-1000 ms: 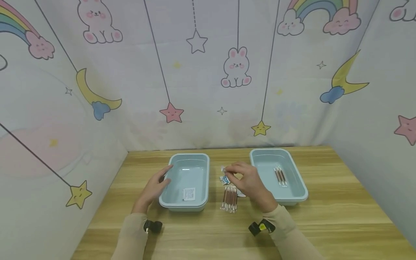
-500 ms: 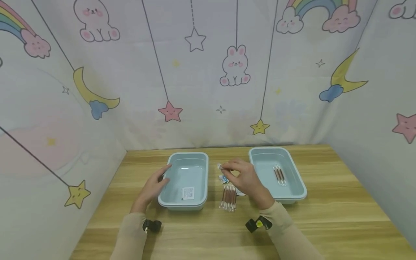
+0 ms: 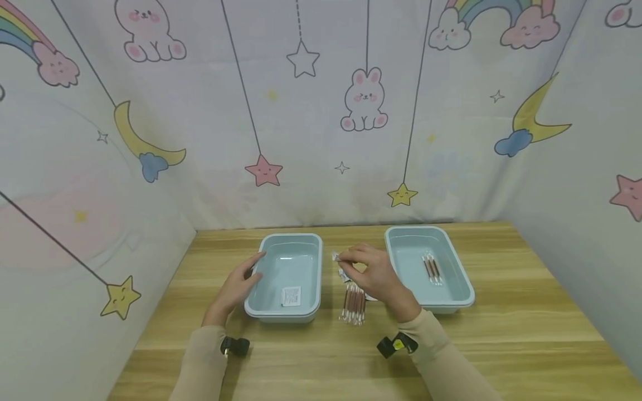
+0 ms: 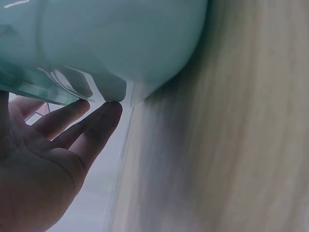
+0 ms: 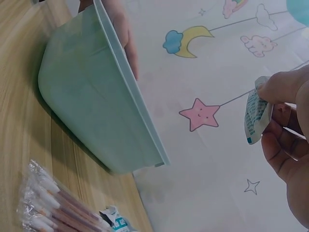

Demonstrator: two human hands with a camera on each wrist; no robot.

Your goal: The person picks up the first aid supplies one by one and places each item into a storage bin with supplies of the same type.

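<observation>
My right hand [image 3: 375,274] is between the two trays and pinches a small white sachet [image 5: 257,112] with teal print by its edge. The sachet is raised above the tabletop. My left hand [image 3: 237,288] rests against the left side of the left light-blue tray [image 3: 321,267], its fingers nearly straight and their tips at the outer wall [image 4: 111,108]. One white printed sachet [image 3: 291,296] lies inside that tray. Below my right hand lie several clear-wrapped cotton swabs [image 3: 353,305] with brown sticks and a blue-and-white sachet [image 5: 116,220].
A second light-blue tray [image 3: 467,284] stands to the right, with several wrapped swabs [image 3: 431,269] in it. Part of another white sachet [image 3: 371,297] shows under my right wrist. A cartoon-printed cloth [image 3: 321,200] hangs behind the wooden table [image 3: 311,362].
My right hand has moved a little to the left with the sachet, away from the right tray. My left hand has stayed at the left tray.
</observation>
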